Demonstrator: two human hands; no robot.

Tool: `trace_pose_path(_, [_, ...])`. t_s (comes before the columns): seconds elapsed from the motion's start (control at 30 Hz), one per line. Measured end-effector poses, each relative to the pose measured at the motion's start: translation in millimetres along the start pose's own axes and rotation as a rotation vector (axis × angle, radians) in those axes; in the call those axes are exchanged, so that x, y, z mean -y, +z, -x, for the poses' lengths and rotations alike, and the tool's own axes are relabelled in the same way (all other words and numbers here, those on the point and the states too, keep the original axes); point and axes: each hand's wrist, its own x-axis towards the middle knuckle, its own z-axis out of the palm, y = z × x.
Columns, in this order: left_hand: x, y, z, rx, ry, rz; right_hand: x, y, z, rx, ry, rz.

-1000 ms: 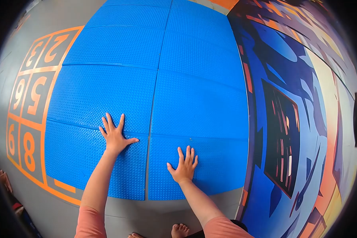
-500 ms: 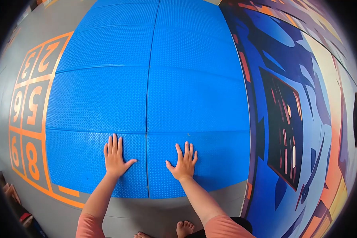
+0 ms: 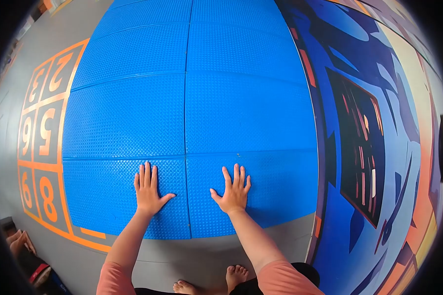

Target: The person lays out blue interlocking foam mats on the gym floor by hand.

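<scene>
Two rows of textured blue mats (image 3: 123, 118) lie side by side on the grey floor, with a seam between them. On the near left panel, my left hand (image 3: 150, 191) rests flat, palm down, fingers spread and pointing away from me, thumb toward the seam. Across the seam, my right hand (image 3: 234, 191) lies on the near right panel in the same way, fingers apart. Neither hand holds anything. A small mark (image 3: 238, 155) shows on the mat just beyond my right fingertips.
Orange-lined number squares (image 3: 47, 142) are on the grey floor at left. A wall with a colourful mural (image 3: 379, 147) runs along the right. My bare feet (image 3: 236, 276) are at the bottom. Another person's foot (image 3: 18, 242) and dark items show at lower left.
The view has shifted slightly, so the mat edge and more of my feet show differently. Both hands stay flat on the mat in nearly the same places.
</scene>
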Motion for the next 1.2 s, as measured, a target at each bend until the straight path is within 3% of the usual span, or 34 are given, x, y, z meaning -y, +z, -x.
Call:
trace_pose_path(0.4, [-11.3,-4.6,-36.3,-0.128,-0.014,-0.036,-0.9,2.9,1.1,0.0,0.001,-0.002])
trace_pose_path(0.5, [-17.0,-12.0,-56.9,-0.013,0.009,0.005,-0.2,2.5,1.1,0.007,0.005,0.005])
trace_pose_path(0.83, [-18.4,-2.1,-55.0,-0.083,0.042,0.06,-0.6,2.5,-0.2,0.017,0.009,0.03])
trace_pose_path(1.2, [-32.2,2.3,-41.8,-0.011,0.019,0.02,-3.8,1.3,0.8,-0.007,0.0,-0.055])
